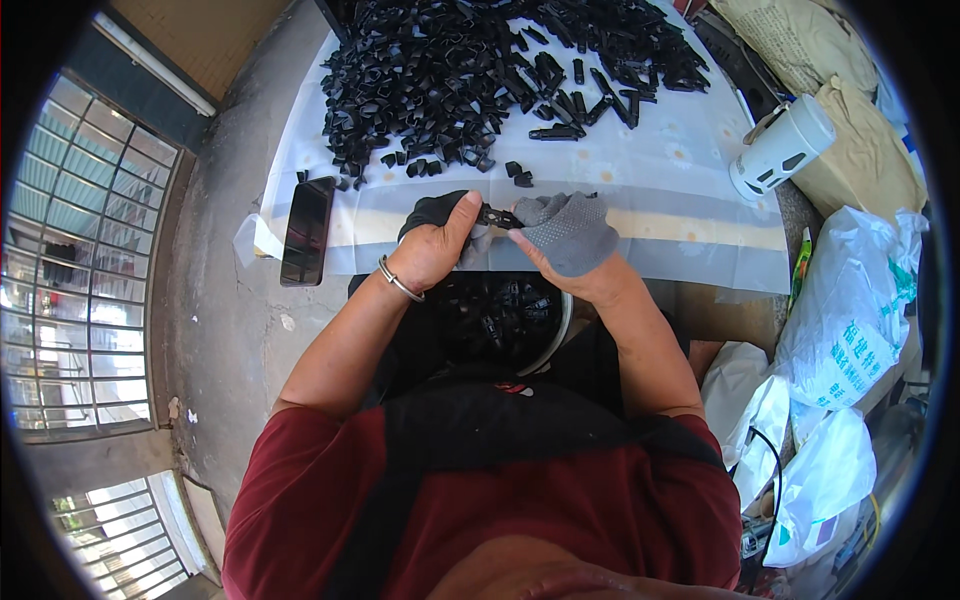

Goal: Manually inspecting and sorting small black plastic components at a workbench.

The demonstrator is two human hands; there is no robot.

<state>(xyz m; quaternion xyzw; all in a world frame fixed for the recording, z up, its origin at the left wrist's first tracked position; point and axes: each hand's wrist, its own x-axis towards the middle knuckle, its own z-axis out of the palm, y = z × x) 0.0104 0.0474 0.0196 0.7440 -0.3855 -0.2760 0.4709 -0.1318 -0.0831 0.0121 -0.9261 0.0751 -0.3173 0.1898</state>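
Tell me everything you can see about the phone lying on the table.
The phone is a slim black slab with a dark, glossy screen that is off and reflects a little light. It lies flat, face up, at the left end of the table, on the pale plastic sheet, its long side running away from the person. Nothing touches it; the left hand is nearby to its right, and stray black pieces lie just beyond its far end.

Glossy black plastic clips (470,70) were heaped at upper centre on a white sheet with faint daisy prints (650,170). A grey knitted glove (572,232) sat at centre, a white cup with dark markings (785,148) at upper right, and a dark red shirt (300,500) below.
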